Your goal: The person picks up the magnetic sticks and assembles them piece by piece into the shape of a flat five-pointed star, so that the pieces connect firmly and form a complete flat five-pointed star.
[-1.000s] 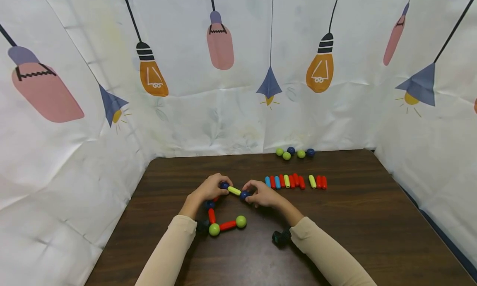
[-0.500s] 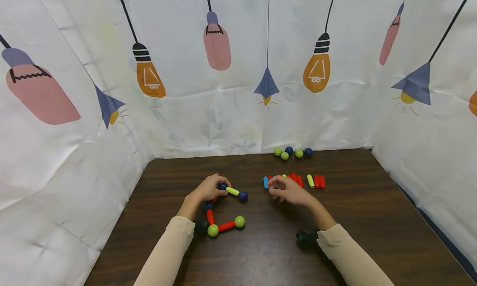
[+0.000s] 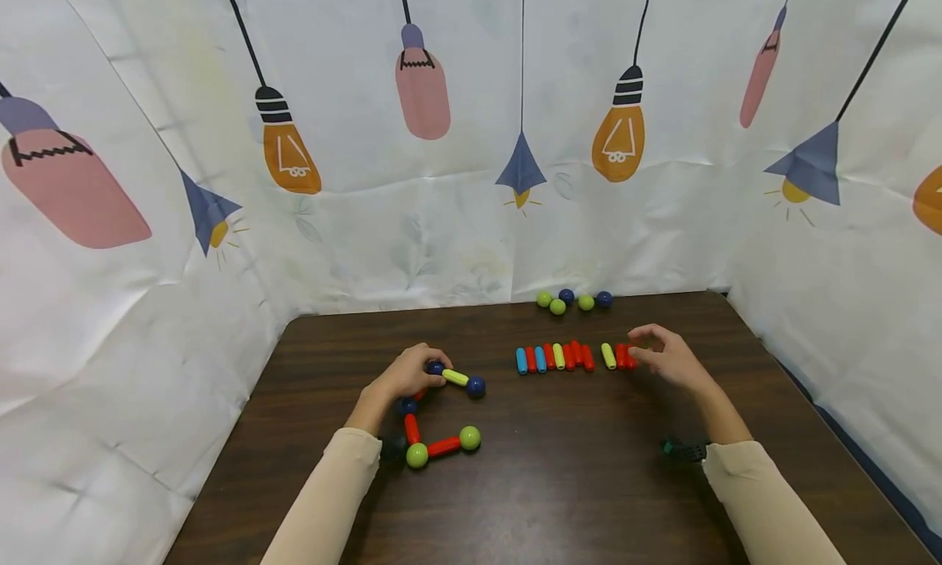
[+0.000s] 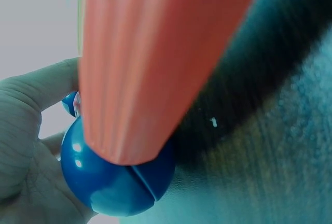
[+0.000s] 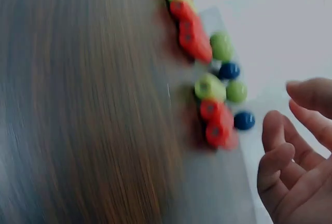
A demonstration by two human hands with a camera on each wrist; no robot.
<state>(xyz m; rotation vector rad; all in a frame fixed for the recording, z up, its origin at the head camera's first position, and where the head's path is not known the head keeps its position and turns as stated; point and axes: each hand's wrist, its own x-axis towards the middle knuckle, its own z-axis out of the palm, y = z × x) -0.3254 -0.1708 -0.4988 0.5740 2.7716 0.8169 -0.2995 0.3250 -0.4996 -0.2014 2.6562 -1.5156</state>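
My left hand (image 3: 408,373) pinches a blue ball (image 3: 436,368) at the upper corner of a joined chain. From it a yellow rod (image 3: 455,378) runs to another blue ball (image 3: 476,387). Below the hand, the chain goes on through a blue ball (image 3: 408,406), a red rod (image 3: 411,428), a green ball (image 3: 416,455), a second red rod (image 3: 444,446) and a green end ball (image 3: 469,437). A red rod (image 4: 150,68) fills much of the left wrist view. My right hand (image 3: 666,356) hovers beside the rightmost red rods (image 3: 625,356), fingers loosely bent, holding nothing.
A row of blue, red and yellow rods (image 3: 550,358) lies right of centre, with a lone yellow rod (image 3: 608,356) beside it. Several green and blue balls (image 3: 566,295) sit at the back edge of the brown table (image 3: 559,483). A printed white curtain (image 3: 434,246) stands behind.
My right hand has let go of the blue ball on the yellow rod's right end and moved right, past the rod row, to the red rods. My left hand stays on its blue ball.
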